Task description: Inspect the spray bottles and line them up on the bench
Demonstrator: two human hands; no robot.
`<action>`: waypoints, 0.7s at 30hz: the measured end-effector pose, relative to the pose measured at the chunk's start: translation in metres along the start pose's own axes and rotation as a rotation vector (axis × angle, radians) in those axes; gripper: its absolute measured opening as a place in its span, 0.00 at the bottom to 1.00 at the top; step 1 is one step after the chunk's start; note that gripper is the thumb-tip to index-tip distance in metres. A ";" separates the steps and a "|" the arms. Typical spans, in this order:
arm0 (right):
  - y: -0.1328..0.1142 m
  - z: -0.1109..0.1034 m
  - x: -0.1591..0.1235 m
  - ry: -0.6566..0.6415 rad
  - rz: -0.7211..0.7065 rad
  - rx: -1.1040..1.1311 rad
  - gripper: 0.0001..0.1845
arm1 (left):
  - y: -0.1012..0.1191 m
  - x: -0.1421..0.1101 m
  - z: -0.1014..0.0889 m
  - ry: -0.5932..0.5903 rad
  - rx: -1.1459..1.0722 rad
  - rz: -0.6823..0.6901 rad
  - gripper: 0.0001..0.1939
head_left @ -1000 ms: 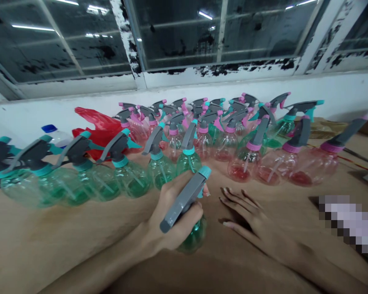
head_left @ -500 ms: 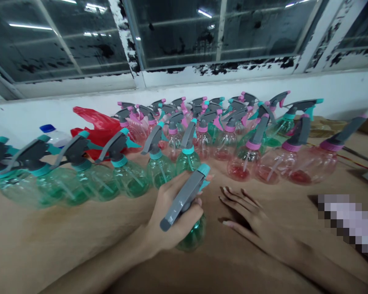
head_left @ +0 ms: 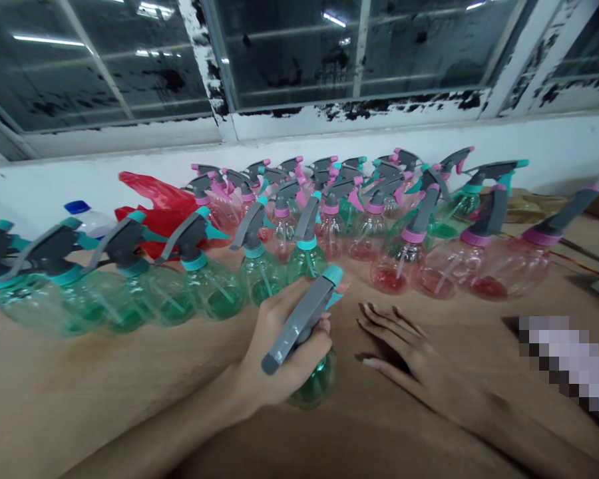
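Green-tinted, round plastic spray bottle with gray-and-teal head (head_left: 299, 324) sits front and center, before bottle rows, your left hand (head_left: 274, 326) wrapped round its neck; contents mostly hidden by fingers. Your right hand (head_left: 416, 359) lies loose beside it, fingers spread on tan wooden tabletop (head_left: 170, 379), gripping nothing. Beyond, row of translucent green, teal-collared spray bottles (head_left: 213, 293) shows white tubes inside, darker green at bases. Right: three translucent pink, pink-collared spray bottles (head_left: 440, 276), deeper red low inside.
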State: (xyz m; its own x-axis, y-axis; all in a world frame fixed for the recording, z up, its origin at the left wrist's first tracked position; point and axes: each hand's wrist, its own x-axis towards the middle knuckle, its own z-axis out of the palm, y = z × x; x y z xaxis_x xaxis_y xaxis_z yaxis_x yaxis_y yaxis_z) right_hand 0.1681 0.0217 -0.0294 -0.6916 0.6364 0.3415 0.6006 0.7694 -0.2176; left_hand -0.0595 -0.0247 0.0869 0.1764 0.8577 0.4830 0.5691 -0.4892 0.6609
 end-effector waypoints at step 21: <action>0.000 0.000 0.000 0.005 0.009 0.010 0.31 | 0.000 -0.001 -0.001 -0.036 -0.050 -0.031 0.16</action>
State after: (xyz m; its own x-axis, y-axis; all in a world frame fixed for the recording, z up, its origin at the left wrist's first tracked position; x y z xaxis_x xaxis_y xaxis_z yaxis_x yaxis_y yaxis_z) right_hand 0.1683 0.0213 -0.0292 -0.6844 0.6427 0.3444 0.6024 0.7645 -0.2295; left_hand -0.0603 -0.0258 0.0868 0.1891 0.8771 0.4415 0.5339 -0.4692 0.7034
